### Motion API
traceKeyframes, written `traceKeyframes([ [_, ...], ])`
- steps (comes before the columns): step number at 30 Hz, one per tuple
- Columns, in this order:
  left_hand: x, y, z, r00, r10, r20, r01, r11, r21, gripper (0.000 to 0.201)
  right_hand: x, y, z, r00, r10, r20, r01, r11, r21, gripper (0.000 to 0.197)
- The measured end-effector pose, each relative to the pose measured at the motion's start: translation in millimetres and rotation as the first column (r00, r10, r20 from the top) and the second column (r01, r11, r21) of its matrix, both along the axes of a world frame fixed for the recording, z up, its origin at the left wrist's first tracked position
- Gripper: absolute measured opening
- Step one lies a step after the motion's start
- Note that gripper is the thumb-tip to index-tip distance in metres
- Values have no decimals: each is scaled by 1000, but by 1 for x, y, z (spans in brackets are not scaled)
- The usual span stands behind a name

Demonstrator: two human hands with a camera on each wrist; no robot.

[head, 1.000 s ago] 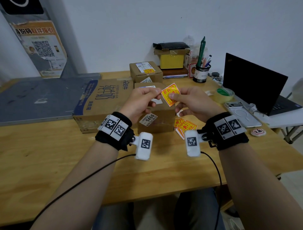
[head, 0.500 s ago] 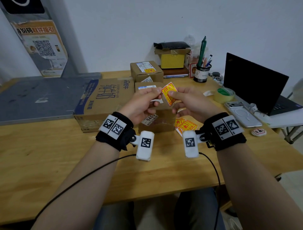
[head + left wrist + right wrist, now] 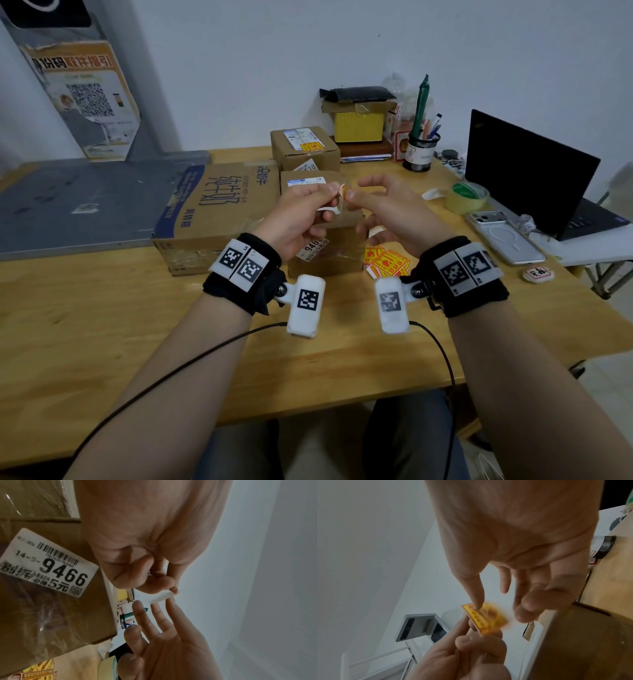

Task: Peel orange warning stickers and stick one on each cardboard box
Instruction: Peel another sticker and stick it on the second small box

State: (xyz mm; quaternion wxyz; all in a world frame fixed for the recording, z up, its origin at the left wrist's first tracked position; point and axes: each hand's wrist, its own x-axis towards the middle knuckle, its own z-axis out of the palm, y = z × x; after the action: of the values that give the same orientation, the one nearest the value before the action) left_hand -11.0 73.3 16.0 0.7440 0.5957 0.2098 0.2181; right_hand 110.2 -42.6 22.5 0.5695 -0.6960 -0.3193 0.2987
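Observation:
An orange warning sticker [image 3: 488, 618] on its white backing [image 3: 160, 597] is held up above the small cardboard box [image 3: 325, 253] labelled 9466. My left hand [image 3: 330, 198] pinches the sticker's lower edge. My right hand [image 3: 361, 190] has its fingers spread and only its thumb tip [image 3: 476, 605] touches the sticker's corner. A second small box [image 3: 305, 152] behind carries an orange sticker [image 3: 311, 146] on top. A large printed carton [image 3: 219, 205] lies to the left. More orange stickers [image 3: 387, 263] lie on the table by the front box.
A roll of tape [image 3: 467, 198], a phone [image 3: 503, 236] and an open laptop [image 3: 527, 171] are on the right. A pen cup [image 3: 421, 150] and a yellow box [image 3: 358, 125] stand at the back. A grey board [image 3: 85, 202] covers the table's left.
The sticker has turned edge-on to the head view. My right hand has released its pinch and spread its fingers, leaving the thumb on the sticker's corner. The left hand keeps its pinch.

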Motion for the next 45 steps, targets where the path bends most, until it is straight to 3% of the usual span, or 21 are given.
traceKeyframes([
  [2,-1,0,0,1000,-2,-1,2,1000,11,26,0,2,-2,998,-35,53,36,999,-9,36],
  [5,-1,1,-1,1000,18,-7,-18,1000,10,25,-1,4,-2,991,-31,128,31,1000,1,14],
  [17,-1,4,-5,997,54,-61,-50,997,56,21,-9,8,-1,990,-61,125,58,998,26,41],
  [20,-2,4,-5,999,32,-44,-30,999,44,18,-9,7,0,991,-77,114,74,997,33,32],
  [26,-4,10,-8,996,65,-57,-62,997,39,30,-8,7,1,990,-104,99,99,994,53,17],
  [35,-11,18,-6,981,175,-86,-176,984,-2,16,-8,10,-1,994,-109,-9,110,988,107,16],
  [45,-17,28,-6,968,227,-105,-233,972,-42,17,-6,13,0,986,-91,-139,115,979,171,15],
])
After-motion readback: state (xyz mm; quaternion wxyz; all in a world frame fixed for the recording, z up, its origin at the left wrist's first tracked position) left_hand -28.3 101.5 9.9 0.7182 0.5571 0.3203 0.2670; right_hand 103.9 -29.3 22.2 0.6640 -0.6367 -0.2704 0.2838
